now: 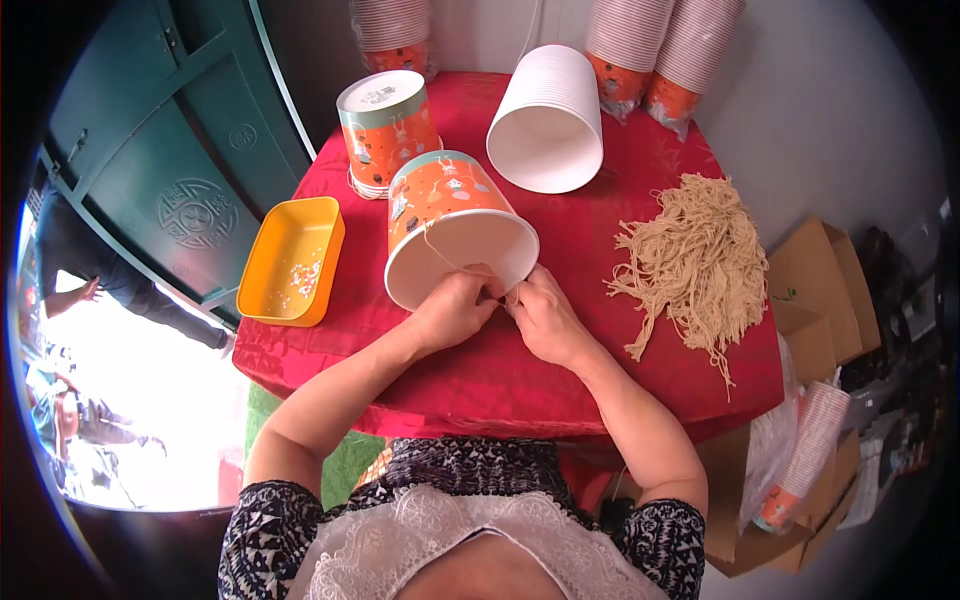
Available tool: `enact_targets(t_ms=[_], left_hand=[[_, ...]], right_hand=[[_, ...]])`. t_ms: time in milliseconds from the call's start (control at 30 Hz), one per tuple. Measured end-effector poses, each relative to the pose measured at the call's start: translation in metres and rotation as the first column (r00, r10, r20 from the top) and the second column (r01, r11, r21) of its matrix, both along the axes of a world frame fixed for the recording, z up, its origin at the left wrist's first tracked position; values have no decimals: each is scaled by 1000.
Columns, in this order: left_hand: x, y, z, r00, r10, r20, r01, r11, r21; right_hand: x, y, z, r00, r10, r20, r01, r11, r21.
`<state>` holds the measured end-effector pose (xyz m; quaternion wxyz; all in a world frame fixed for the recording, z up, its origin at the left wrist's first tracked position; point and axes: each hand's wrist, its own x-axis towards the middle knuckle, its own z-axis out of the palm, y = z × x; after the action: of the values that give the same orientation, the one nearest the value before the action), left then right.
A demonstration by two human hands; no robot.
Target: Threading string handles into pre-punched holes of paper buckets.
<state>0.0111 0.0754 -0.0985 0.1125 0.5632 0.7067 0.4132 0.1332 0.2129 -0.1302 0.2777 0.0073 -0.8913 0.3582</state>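
A printed orange paper bucket lies tilted on the table with its white opening toward me. A thin beige string hangs at its rim and runs inside toward my fingers. My left hand reaches into the mouth, fingers closed in a pinch on the string. Close beside it, my right hand is closed at the lower right rim, also pinching the string. The fingertips partly hide the spot where they meet. Behind, an upside-down orange bucket stands with string around its lower rim.
White nested buckets lie at the back. A yellow tray with small pale bits sits left, a heap of beige strings right. The red tablecloth covers the table. Wrapped bucket stacks stand behind; cardboard boxes are at right.
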Motion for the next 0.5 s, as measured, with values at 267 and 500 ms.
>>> enact_targets(t_ms=[267, 500], left_hand=[[6, 3, -11, 979, 28, -200, -18, 999, 49], [7, 2, -17, 969, 53, -239, -36, 996, 76]], right_hand=[[-5, 3, -8, 998, -14, 57, 16, 999, -32], [2, -8, 13, 998, -53, -20, 51, 994, -94]])
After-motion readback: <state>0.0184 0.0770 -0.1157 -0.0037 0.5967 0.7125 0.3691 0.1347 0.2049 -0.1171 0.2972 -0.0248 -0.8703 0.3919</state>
